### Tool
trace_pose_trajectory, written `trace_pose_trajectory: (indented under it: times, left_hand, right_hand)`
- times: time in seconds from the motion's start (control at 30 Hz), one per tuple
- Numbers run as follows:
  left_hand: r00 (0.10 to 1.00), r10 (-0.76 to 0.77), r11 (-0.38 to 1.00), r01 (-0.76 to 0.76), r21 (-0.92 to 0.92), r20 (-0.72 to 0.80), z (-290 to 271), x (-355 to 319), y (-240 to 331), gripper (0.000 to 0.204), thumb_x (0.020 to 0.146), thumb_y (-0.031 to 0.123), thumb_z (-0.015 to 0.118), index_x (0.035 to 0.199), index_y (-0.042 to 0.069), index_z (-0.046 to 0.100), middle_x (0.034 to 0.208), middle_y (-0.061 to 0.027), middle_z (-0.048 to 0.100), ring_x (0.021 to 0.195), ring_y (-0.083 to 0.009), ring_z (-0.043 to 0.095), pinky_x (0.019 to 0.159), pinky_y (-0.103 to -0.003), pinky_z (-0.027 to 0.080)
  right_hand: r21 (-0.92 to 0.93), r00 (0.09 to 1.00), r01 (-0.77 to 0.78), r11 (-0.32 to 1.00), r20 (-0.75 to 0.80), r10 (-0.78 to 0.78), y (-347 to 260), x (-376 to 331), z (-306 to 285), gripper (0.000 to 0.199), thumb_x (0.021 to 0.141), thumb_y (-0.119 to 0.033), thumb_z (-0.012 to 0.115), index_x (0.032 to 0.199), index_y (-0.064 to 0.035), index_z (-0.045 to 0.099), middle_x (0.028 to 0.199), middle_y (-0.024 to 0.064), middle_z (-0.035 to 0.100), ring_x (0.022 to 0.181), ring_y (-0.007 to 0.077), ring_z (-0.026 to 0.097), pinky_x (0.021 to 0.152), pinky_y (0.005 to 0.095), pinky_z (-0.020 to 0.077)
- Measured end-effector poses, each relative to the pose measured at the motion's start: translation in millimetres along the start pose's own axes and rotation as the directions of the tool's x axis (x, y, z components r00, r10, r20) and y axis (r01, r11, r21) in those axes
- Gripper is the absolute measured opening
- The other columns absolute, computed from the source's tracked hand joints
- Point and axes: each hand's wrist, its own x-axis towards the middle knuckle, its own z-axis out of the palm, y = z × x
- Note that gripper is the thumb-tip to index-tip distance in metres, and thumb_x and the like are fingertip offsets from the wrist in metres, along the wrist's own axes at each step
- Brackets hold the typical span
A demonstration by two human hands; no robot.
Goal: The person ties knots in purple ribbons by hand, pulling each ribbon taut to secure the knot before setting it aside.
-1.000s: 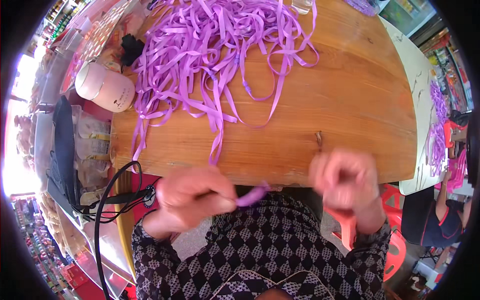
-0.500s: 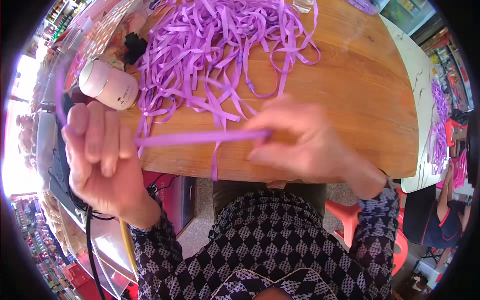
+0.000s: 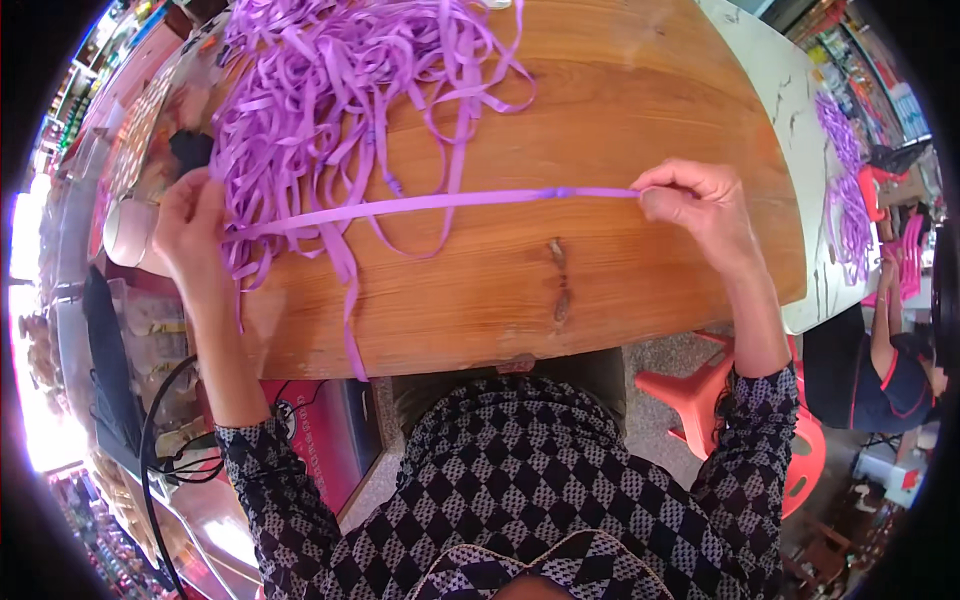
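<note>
A flat purple ribbon (image 3: pixel 420 203) is stretched taut between my two hands, above the wooden table. Toward its right end sits a small darker purple knot or band (image 3: pixel 556 193). My right hand (image 3: pixel 700 205) pinches the ribbon's right end between thumb and fingers. At the left, my left hand (image 3: pixel 190 222) is closed on the other end, beside the heap; its fingertips are partly hidden. A large tangled heap of purple ribbons (image 3: pixel 330 90) covers the far left of the table, with loose tails hanging toward the near edge.
A pale pink jar (image 3: pixel 128 232) stands left of my left hand, near a black cloth-like item (image 3: pixel 190 150). The wooden table (image 3: pixel 640 100) meets a white marbled table (image 3: pixel 765 80) holding more purple ribbons (image 3: pixel 848 200). A red stool (image 3: pixel 680 395) and another person (image 3: pixel 885 370) are at right.
My hands have moved apart, the right one outward to the right, drawing the ribbon out long and straight. My left hand has turned over and now reaches beside the heap.
</note>
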Motion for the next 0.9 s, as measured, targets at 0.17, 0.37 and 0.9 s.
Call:
trace_pose_trajectory:
  times: [0.17,0.37,0.9]
  left_hand:
    - [0.776,0.604,0.682,-0.621,0.386,0.182,56.0,-62.6,55.7,0.07,0.069,0.011,0.076,0.132,0.0,0.046,0.128,-0.018,0.051,0.121,-0.0369,0.045,0.101,-0.045,0.036]
    - [0.632,0.19,0.945,0.089,-0.314,0.751,93.9,-122.7,101.6,0.05,0.079,0.011,0.072,0.123,-0.002,0.051,0.1,-0.0133,0.061,0.087,-0.0197,0.061,0.071,-0.03,0.049]
    - [0.413,-0.101,0.273,0.886,-0.374,0.905,64.4,-118.5,70.9,0.022,0.09,0.019,0.063,0.106,0.003,0.063,0.091,-0.0135,0.067,0.05,-0.005,0.044,0.046,-0.019,0.034]
  right_hand:
    - [-0.233,0.962,0.27,0.934,0.11,-0.25,-17.3,-20.8,57.2,0.011,0.079,-0.006,0.067,0.089,-0.0039,0.069,0.075,0.0124,0.063,0.066,0.0217,0.06,0.058,0.0313,0.0468]
    - [-0.134,0.885,0.466,0.874,0.078,-0.46,-37.3,-24.7,99.5,0.022,0.071,-0.004,0.068,0.092,-0.0046,0.063,0.078,0.013,0.062,0.073,0.0341,0.061,0.062,0.0411,0.0482]
    - [-0.069,0.976,0.171,0.983,-0.121,-0.179,-21.3,-55.0,72.2,0.01,0.077,-0.001,0.071,0.084,-0.0003,0.064,0.067,0.0089,0.056,0.059,0.0216,0.054,0.053,0.0308,0.0418]
